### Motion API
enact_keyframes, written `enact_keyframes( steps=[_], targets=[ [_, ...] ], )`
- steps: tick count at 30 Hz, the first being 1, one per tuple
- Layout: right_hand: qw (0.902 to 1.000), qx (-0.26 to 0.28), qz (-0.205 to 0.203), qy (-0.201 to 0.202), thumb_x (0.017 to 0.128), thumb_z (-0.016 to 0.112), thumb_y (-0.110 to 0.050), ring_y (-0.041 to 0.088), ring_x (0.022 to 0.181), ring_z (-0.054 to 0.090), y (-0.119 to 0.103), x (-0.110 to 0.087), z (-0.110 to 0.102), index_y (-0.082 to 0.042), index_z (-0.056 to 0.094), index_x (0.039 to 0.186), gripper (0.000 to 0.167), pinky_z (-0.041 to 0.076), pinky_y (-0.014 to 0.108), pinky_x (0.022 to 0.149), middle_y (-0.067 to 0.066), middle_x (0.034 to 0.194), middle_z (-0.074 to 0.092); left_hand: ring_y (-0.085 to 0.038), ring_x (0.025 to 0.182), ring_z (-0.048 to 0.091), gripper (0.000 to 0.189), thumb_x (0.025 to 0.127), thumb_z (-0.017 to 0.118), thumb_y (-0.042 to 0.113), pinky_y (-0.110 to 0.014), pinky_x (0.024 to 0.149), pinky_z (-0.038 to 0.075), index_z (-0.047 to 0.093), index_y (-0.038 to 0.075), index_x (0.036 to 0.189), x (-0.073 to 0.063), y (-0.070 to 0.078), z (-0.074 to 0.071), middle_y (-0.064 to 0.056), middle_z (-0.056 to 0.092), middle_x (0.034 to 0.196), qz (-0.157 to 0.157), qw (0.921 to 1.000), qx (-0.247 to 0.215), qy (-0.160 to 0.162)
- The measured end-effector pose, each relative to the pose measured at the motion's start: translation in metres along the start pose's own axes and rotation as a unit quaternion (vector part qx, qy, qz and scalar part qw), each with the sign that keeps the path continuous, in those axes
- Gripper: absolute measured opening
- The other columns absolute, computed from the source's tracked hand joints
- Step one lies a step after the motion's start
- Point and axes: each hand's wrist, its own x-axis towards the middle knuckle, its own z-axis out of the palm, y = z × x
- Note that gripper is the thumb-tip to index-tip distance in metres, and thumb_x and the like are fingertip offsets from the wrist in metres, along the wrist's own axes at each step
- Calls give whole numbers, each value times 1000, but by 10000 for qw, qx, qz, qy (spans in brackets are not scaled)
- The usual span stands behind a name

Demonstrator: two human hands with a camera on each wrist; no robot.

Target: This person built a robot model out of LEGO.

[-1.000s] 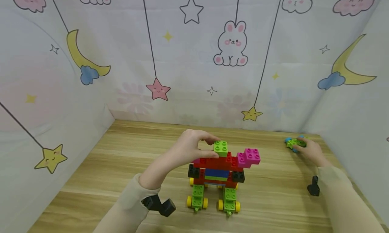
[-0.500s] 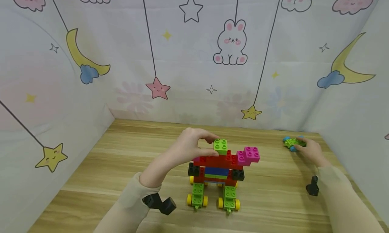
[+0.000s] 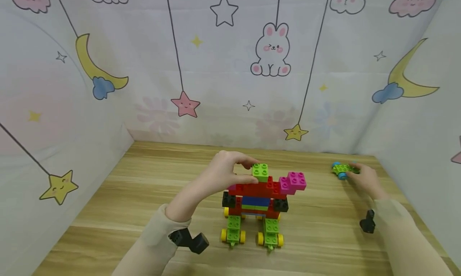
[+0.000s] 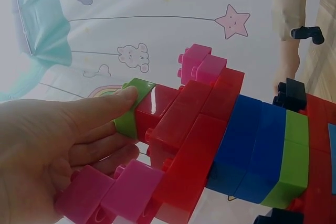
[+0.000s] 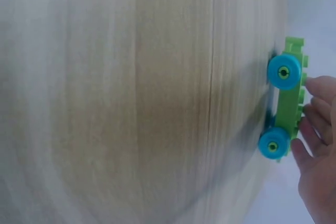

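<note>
My left hand (image 3: 230, 170) pinches a lime-green brick (image 3: 260, 173) at the top of a tall build of toy building bricks. In the left wrist view, the thumb lies on one side of that green brick (image 4: 137, 90), above red bricks (image 4: 194, 119). Pink bricks (image 3: 293, 182) stick out at the build's right, over blue (image 3: 255, 202) and black ones. Green wheeled bases (image 3: 271, 230) with yellow wheels carry it. At the far right, my right hand (image 3: 367, 179) holds a lime-green wheeled base (image 5: 289, 106) with blue wheels by its studded top; its wheels are at the tabletop.
The wooden table (image 3: 173, 168) is enclosed by a white cloth (image 3: 216, 68) printed with rabbits, moons and stars. Black wrist devices (image 3: 189, 241) sit on both sleeves. The brick build stands between the two arms.
The blue-wheeled base has turned slightly and shifted a little left with my right hand. My left hand stays on the green top brick. The head view has shifted slightly.
</note>
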Motion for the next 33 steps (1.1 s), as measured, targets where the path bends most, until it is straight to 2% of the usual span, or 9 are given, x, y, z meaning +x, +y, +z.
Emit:
enact_keyframes(
  steps=[8,16,22,26,33],
  targets=[
    [9996,61,-153,216,92,61,-13,62,113,45,-1,4,-1,16,47,131,50,39,67,93,45,126,47,-16,99,63,38,84,78,25,-34,88,53,71,11,119,-1,-1,-1,-1,73,104,14,10000,14,32],
    [9985,-188,-382,-346,84,66,-6,66,116,39,1,12,-12,15,43,134,59,36,72,93,47,131,40,-17,100,63,38,84,78,25,-38,90,53,71,11,119,-2,-3,-2,-1,72,105,-65,10000,-20,0],
    [9956,-245,-251,-866,82,60,1,66,117,38,6,18,-9,13,39,138,62,38,72,91,48,135,35,-17,99,63,38,84,78,24,-38,89,54,71,11,119,-1,-3,-2,-1,72,104,7,10000,-53,-15],
    [9947,-383,-374,-878,79,54,7,64,118,39,7,22,-5,15,41,137,60,38,70,92,47,134,37,-16,98,63,38,83,78,24,-35,87,53,71,11,119,-1,-2,-2,0,73,103,9,10000,-55,9],
    [9931,-618,-595,-796,77,54,10,63,113,44,9,25,-2,18,45,131,55,41,69,90,47,128,43,-15,98,63,39,83,79,25,-29,85,52,71,11,119,-1,-1,-2,0,73,102,65,10000,-3,7]
  ],
)
